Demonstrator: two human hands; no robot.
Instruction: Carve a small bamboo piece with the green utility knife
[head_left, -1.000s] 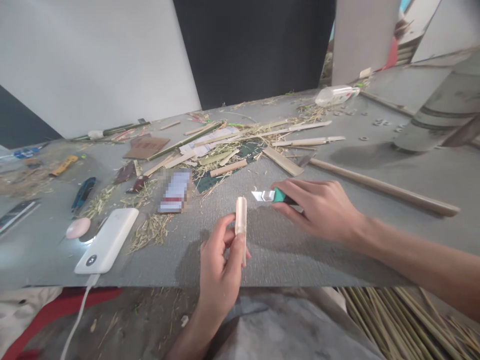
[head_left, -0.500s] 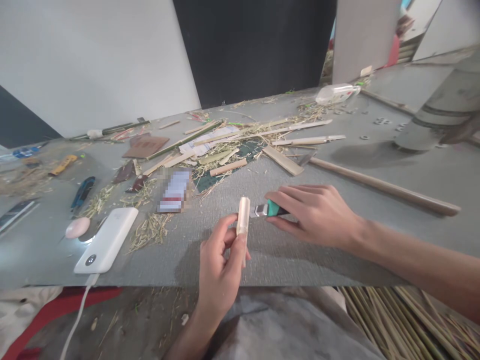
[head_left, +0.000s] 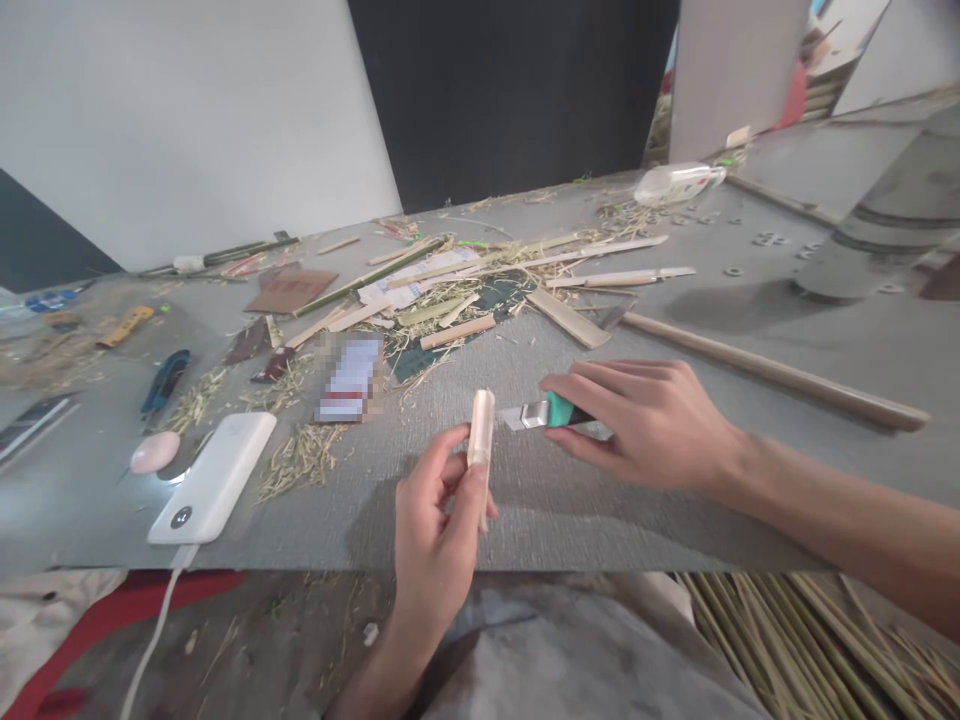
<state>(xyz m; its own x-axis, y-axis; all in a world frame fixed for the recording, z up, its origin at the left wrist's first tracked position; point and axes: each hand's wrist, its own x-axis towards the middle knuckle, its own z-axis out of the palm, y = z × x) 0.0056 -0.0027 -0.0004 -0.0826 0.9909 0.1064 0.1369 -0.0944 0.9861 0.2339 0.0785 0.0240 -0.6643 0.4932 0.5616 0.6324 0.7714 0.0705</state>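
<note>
My left hand (head_left: 439, 510) pinches a short, pale split piece of bamboo (head_left: 482, 425) between thumb and fingers, holding it nearly upright over the front of the table. To its right, my right hand (head_left: 637, 415) is wrapped round a green and black utility knife (head_left: 559, 409). The blade is out and points left at the bamboo, with a small gap between tip and wood. My palm hides most of the knife's handle.
Bamboo strips and shavings (head_left: 450, 300) litter the middle of the grey table (head_left: 525, 540). A white power bank (head_left: 214, 480) with a cable lies left, near a blue cutter (head_left: 166, 382). A wooden stick (head_left: 772, 370), a plastic bottle (head_left: 675, 184) and a grey cylinder (head_left: 877, 230) are right.
The knife and my right hand have drawn back slightly to the right, widening the gap to the bamboo. My left hand has barely shifted, still holding the piece.
</note>
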